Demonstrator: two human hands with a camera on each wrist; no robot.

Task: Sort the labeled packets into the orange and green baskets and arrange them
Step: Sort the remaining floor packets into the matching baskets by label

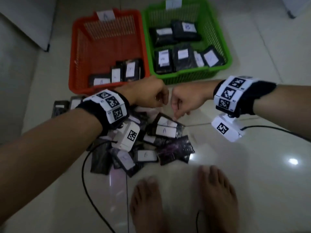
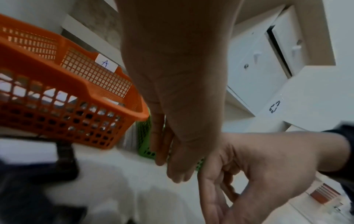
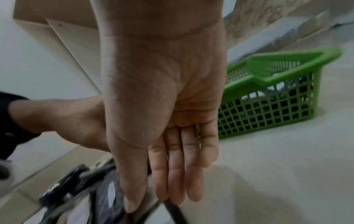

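Both hands hang side by side over a heap of packets on the pale glossy tiled floor point(image 1: 235, 165), knuckles nearly touching. The left hand point(image 1: 148, 95) holds nothing; the wrist view shows its fingers straight and relaxed, pointing down. The right hand point(image 1: 183, 101) also has straight, loose fingers, and its fingertips point(image 3: 132, 204) reach the top edge of a black glossy plastic packet with a white paper label point(image 1: 166, 126); whether they actually pinch it I cannot tell, the picture being blurred there.

That packet lies on top of the heap of black packets point(image 1: 141, 148), which are strewn at odd angles, some label up, some showing only dark crinkled foil. A handwritten "A" can be read on one label.

Beyond the hands stand two baskets, touching side by side. The orange plastic mesh basket point(image 1: 79, 52), tagged "A" on its far rim, holds a few packets in a row along its near wall. The green plastic mesh basket point(image 1: 220, 41) holds more, laid flat in two rough rows with labels up.

Black cables point(image 1: 94, 199) trail across the floor near the person's bare feet point(image 1: 183, 202)
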